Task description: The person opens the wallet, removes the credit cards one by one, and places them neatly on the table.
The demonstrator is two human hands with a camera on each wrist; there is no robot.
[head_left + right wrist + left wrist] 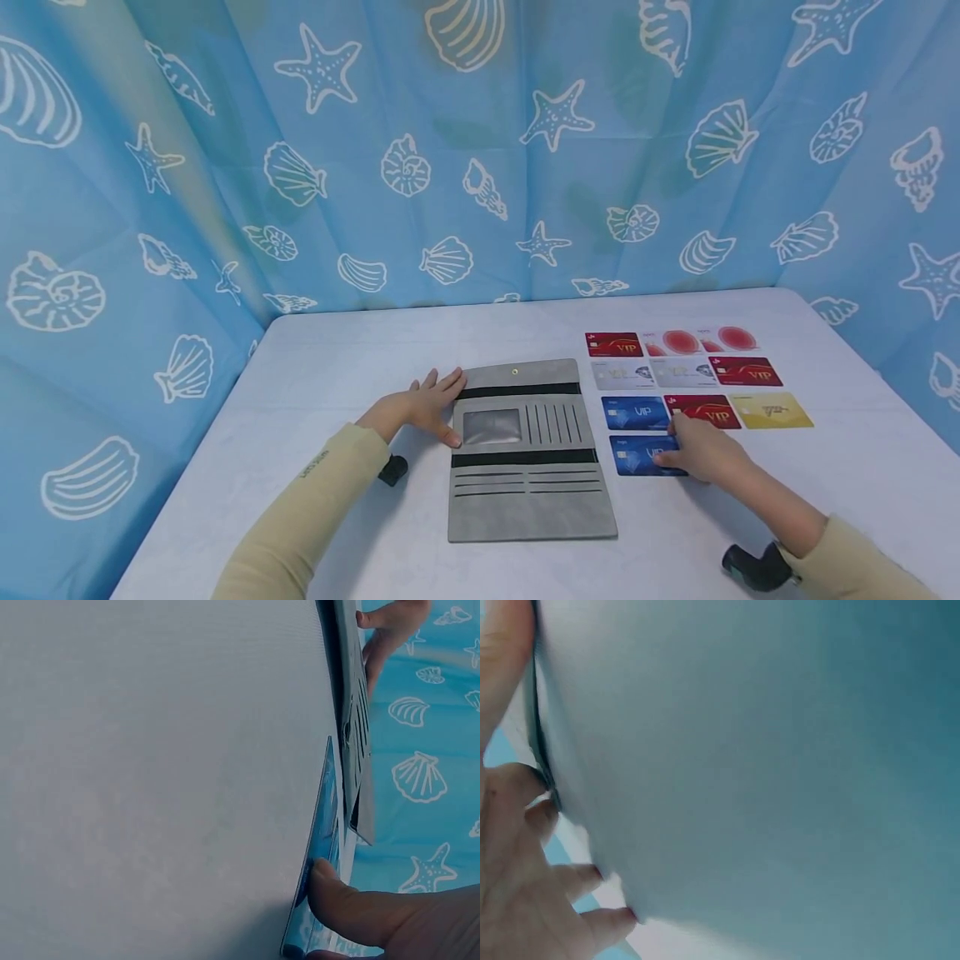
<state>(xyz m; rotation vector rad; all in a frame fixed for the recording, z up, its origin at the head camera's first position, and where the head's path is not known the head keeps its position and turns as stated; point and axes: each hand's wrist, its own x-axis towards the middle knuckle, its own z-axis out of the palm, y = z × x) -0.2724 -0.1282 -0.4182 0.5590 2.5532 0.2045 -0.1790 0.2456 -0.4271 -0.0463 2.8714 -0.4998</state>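
A grey card wallet [525,517] lies unfolded flat, with a clear window and rows of card slots. Spread along its left edge is my left hand [427,408], fingers straight and thumb at the edge. To the wallet's right, my right hand [708,450] pinches a blue VIP card [637,457] at its right end, thumb on its face. In the right wrist view the thumb presses on this blue card [322,817], and a shadow falls beside it. Behind it are another blue VIP card [630,412], a red VIP card [708,410] partly under my fingers, and a gold card [772,410].
Farther back are two more rows of cards, among them a red card [613,344], a silver card [622,375] and a second red VIP card [746,372]. A white cloth [337,358] covers the table. Behind it hangs a blue shell-print curtain [465,117].
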